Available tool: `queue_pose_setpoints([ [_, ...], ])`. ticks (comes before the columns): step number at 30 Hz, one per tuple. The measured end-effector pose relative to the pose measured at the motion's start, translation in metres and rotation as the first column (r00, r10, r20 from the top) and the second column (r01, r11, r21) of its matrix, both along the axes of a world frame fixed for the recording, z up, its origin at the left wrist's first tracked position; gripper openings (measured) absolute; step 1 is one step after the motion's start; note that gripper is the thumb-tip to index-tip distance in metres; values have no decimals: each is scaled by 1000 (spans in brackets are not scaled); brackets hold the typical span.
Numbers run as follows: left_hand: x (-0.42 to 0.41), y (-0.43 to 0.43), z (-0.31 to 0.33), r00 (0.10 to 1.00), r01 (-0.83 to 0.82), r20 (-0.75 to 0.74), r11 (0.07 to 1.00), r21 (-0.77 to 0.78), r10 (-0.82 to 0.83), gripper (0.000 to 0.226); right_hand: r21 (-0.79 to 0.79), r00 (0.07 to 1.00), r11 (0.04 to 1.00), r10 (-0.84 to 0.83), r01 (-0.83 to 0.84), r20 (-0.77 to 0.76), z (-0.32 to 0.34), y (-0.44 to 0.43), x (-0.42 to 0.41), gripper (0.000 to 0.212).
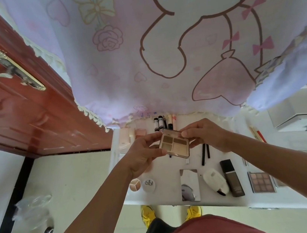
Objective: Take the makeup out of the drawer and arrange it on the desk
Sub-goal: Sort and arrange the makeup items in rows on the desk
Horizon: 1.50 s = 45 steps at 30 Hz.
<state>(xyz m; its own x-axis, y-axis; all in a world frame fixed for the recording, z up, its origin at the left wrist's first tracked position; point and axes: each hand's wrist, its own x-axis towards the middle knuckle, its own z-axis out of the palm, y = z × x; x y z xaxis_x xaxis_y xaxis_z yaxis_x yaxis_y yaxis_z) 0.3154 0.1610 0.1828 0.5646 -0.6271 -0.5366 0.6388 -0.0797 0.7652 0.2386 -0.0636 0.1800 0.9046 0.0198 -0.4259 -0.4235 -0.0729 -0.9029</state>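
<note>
1. Left hand (144,154) is being used curled: its thumb and fingertips are pinching the left edge of the palette (174,146).
2. That palette is being held in the air between both hands, pans facing up, slightly tilted, above the middle of the drawer (229,145) and touching nothing in it. Its length is being spanned roughly from one hand to the other, so it is judged equally near to both.
3. Right hand (206,134) is being used the same way, fingers bent and pinching the palette's right edge.
4. More makeup is lying in the drawer, not yet taken out: round compacts (149,185) at the near left, then a mirror (190,187), a white case (216,184), a dark bottle (232,178) and a square palette (261,181) to the right; tubes (161,123) are standing along the back.
5. Ahead of the hands, beyond the drawer's back, the desk (140,59) is being covered by a printed cloth. The palette is judged to need carrying forward and up over the fringe, with either hand.
</note>
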Motion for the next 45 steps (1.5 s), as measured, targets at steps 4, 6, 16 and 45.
queue_pose_setpoints([
  [4,-4,10,-9,999,-40,-7,998,40,40,53,14,997,998,-62,63,-37,-4,9,2,31],
  [6,-8,15,-14,997,-71,-14,996,61,72,51,6,993,995,-102,102,-64,-8,13,4,36],
  [16,-55,45,-63,993,-113,23,941,319,112,44,2,973,989,-142,145,-180,-47,28,9,23],
  [45,-106,39,-133,984,-138,28,665,734,174,23,-53,933,996,-86,72,-350,-134,67,10,20],
])
